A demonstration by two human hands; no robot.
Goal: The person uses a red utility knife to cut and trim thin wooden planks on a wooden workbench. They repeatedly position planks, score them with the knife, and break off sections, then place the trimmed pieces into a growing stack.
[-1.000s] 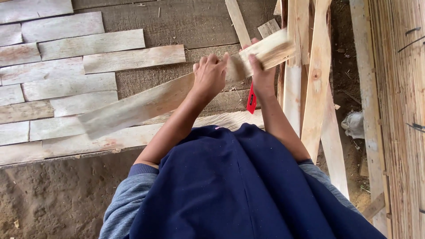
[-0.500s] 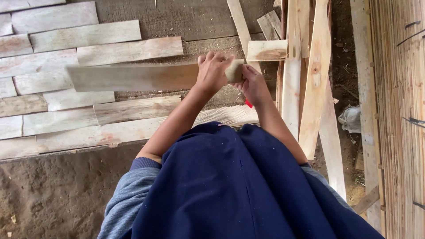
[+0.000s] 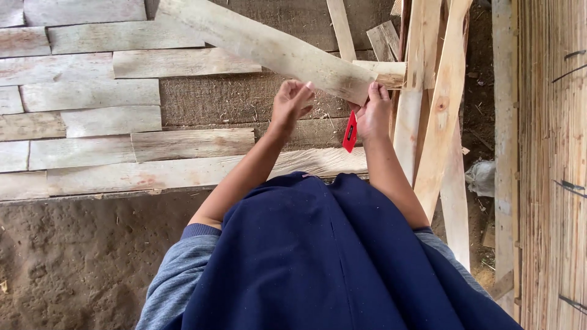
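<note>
— Two hands were up at once, weren't they? What did each have?

— The right hand (image 3: 374, 112) was closed around the near end of a long pale wooden plank (image 3: 269, 47); its fingers curled over the board's edge. A small red flat tool (image 3: 350, 131) hung just below that hand, at about seven o'clock from it, though I couldn't tell exactly how it was gripped.

— And the left hand (image 3: 291, 102)?

— It sat just under the plank, fingers half curled and loose, fingertips near the board's lower edge. Whether they actually touched the wood, I could not tell.

— Where did the plank lie?

— It ran slantwise from the right hand toward ten o'clock, its far end reaching the top of the view, raised above the ground.

— What lay beneath it?

— Rows of flat wooden slats (image 3: 110, 91) laid side by side on the earth, filling the nine o'clock side. At three o'clock from the hands stood a bundle of leaning timber strips (image 3: 443, 110), and beyond them a wall of thin bamboo (image 3: 553, 165). Bare dirt floor (image 3: 79, 256) showed at seven o'clock, beside the person's dark blue garment (image 3: 330, 263).
</note>
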